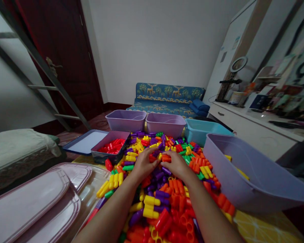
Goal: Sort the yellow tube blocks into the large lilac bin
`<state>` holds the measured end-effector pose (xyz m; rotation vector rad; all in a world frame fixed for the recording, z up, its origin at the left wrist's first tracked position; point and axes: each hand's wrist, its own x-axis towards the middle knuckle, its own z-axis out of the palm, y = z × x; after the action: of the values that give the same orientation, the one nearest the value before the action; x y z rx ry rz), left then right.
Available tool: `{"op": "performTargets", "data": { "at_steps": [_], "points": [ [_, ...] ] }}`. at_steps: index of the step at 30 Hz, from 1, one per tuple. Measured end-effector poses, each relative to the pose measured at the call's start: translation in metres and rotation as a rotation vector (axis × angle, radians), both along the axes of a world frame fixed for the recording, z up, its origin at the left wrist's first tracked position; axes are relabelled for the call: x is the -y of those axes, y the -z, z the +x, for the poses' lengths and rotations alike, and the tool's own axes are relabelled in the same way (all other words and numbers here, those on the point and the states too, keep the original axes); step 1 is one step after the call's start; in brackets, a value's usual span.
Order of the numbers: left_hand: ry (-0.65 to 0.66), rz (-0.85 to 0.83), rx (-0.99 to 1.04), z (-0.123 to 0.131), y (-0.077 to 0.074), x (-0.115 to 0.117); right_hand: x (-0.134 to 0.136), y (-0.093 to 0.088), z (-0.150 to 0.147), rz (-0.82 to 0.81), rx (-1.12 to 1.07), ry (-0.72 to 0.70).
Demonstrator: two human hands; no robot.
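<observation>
A wide pile of red, yellow, purple, green and orange plastic pieces (pixel 152 206) covers the table. My left hand (pixel 145 162) is over the middle of the pile, its fingers curled round a red piece (pixel 152 158). Close beside it on the right, my right hand (pixel 176 164) has its thumb and fingers about an orange-red piece (pixel 166 158). Small yellow and purple pieces lie between the two hands. Left of my hands, a dark-sided box (pixel 108 158) holds red pieces.
Two purple bins (pixel 126 125) and a teal bin (pixel 206 133) line the back. A big lavender bin (pixel 243 189) with a few yellow pieces stands right. Pale lids (pixel 27 206) lie left, near a ladder (pixel 48 67). A patterned sofa (pixel 167 98) is beyond.
</observation>
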<state>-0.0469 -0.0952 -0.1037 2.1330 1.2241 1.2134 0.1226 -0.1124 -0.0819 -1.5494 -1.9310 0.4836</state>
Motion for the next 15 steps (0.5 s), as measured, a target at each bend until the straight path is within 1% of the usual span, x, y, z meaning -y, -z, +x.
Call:
{"op": "performTargets", "data": {
  "at_steps": [3, 7, 9, 12, 15],
  "points": [
    [-0.073, -0.052, 0.150, -0.002, 0.004, -0.004, -0.007, 0.009, -0.008, 0.058, -0.210, 0.044],
    [-0.112, -0.140, 0.342, -0.002, 0.003, -0.004, -0.007, 0.012, -0.016, -0.013, -0.491, 0.060],
    [-0.134, -0.167, 0.419, -0.002, 0.001, -0.004, -0.004, 0.010, -0.019, -0.021, -0.543, 0.052],
    [-0.151, -0.179, 0.526, -0.004, -0.002, -0.005, -0.001, 0.005, -0.021, 0.001, -0.531, 0.020],
    [-0.148, -0.189, 0.634, -0.007, -0.001, -0.007, -0.001, 0.005, -0.023, 0.024, -0.537, -0.007]
  ]
}}
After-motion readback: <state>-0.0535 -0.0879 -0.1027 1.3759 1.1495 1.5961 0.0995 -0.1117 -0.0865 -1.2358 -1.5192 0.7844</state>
